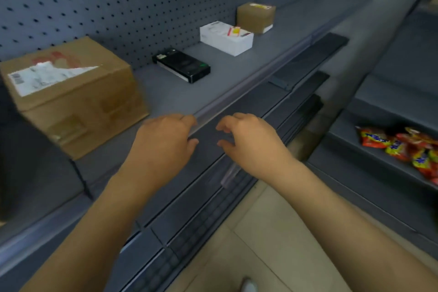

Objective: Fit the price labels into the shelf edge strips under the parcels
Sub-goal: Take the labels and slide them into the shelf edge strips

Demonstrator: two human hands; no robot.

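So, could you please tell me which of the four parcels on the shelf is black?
The flat black box, lying between the large cardboard box and the white box.

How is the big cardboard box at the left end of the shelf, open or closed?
Closed. The big cardboard box shows its top flaps lying flat, with a white shipping label stuck across them.

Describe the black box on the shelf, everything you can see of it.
The black box is a flat, long, glossy carton, looking like retail packaging, with a small pale sticker at its far corner, a green mark near its near end and a pale lower edge. It lies flat on the grey shelf, angled, between the big carton and the white box, touching neither.
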